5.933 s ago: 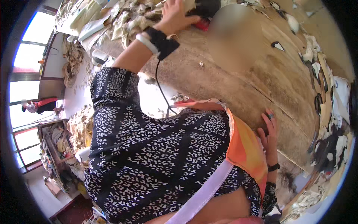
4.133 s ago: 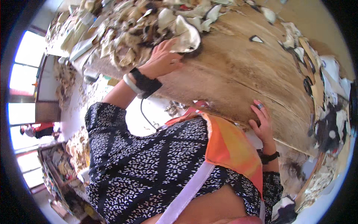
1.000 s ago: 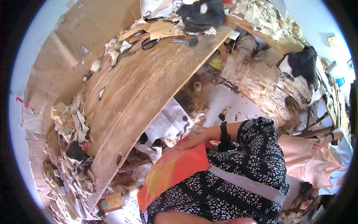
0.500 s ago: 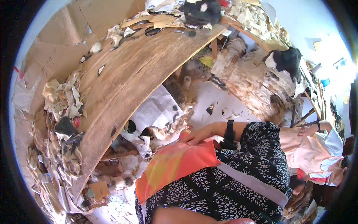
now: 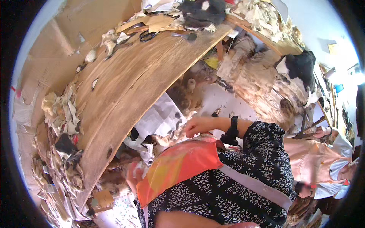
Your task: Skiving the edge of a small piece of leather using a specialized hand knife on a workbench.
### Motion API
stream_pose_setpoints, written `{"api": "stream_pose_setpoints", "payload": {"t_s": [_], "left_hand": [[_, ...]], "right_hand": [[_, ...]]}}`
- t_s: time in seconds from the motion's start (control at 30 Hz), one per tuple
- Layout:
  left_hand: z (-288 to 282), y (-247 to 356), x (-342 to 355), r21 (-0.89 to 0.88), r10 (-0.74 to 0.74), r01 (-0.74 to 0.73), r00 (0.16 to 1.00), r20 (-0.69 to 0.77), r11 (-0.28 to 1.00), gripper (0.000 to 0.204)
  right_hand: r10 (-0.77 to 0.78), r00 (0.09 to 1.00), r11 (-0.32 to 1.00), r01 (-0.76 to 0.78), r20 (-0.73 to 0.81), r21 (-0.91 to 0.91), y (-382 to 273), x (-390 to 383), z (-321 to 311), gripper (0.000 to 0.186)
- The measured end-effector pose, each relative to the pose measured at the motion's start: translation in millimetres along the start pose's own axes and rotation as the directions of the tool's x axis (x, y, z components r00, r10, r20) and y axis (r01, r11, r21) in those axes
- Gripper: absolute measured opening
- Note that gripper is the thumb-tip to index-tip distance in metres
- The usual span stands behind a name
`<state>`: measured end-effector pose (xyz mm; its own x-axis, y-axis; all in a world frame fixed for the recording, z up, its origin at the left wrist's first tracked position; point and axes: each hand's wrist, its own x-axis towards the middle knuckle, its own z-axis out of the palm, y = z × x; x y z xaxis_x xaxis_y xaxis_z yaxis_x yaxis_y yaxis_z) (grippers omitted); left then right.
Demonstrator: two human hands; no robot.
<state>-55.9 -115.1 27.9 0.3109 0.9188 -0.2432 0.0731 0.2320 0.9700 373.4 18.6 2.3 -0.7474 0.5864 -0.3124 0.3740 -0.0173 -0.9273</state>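
My right hand (image 5: 197, 126), with a black wrist strap, hangs just above the orange-and-yellow apron (image 5: 176, 167) over my black-and-white patterned clothing. Its fingers are curled; whether they hold anything is hidden. My left hand (image 5: 134, 175) shows, blurred, at the apron's left edge, and I cannot make out its fingers' grip. Beyond both hands lies the long wooden board (image 5: 137, 76), with white paper (image 5: 156, 116) and loose fur scraps below its near edge.
Scissors (image 5: 147, 36), a dark hide piece (image 5: 201, 15) and scraps (image 5: 61, 110) line the board's far and left edges. Pale pelts (image 5: 258, 79) are piled at right, under a black-and-white piece (image 5: 298, 70). A person in a peach apron (image 5: 311, 155) is at the far right.
My view has swung from the window side across the board. Since a second ago, my right hand has risen off the apron's top, fingers curling, and my left hand has appeared at its left edge.
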Motion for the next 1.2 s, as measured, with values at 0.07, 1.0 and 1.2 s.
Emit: {"api": "stream_pose_setpoints", "payload": {"t_s": [0.07,1.0,1.2], "left_hand": [[33,2,35,0.246,0.132,-0.042,0.924,-0.360,0.968,0.049],[129,40,227,0.821,0.541,0.456,0.619,-0.570,0.345,0.086],[131,30,223,0.810,0.571,0.485,0.581,-0.580,0.330,0.090]], "right_hand": [[0.043,0.988,0.999,-0.038,-0.148,0.033,19,-15,-43,0.020],[0.521,-0.105,0.549,0.801,-0.847,0.238,166,-124,-508,0.033],[0.483,-0.080,0.616,0.739,-0.872,0.274,143,-128,-493,0.031]]}}
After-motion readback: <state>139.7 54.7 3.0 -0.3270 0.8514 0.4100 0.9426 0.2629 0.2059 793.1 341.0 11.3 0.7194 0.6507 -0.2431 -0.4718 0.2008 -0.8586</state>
